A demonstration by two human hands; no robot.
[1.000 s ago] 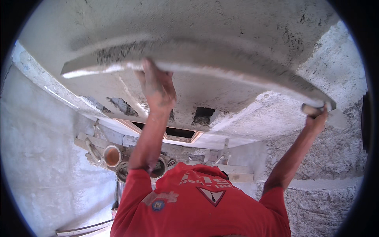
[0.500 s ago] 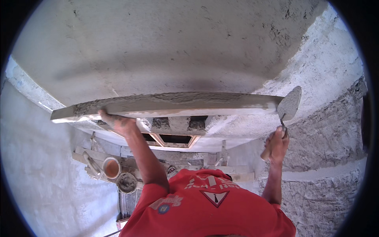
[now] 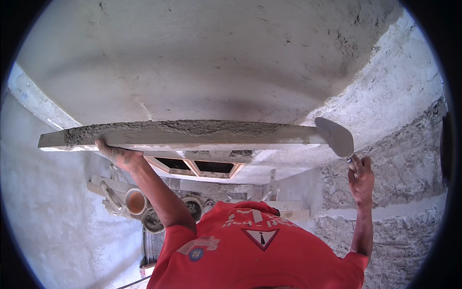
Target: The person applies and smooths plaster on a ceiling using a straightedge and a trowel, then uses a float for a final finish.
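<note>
A long straight board lies level across the view, with rough wet mortar along its upper side. My left hand is gripping its lower edge near the left end, thumb up against the front. In my right hand is a trowel, fingers wrapped round its handle. The trowel's pointed blade is raised, overlapping the board's right end; whether the two touch I cannot tell. Beyond them spreads smooth grey plaster, which ends at paler, rough surface on the right.
Below the board is a wooden window frame with dark panes. At lower left, an orange-lined bucket and a mortar-crusted bucket stand by planks. A rough wall rises on the right, a smoother pale wall on the left.
The board and my left hand have shifted left. My right hand has moved right and slightly down, while the trowel blade has swung over to lean left.
</note>
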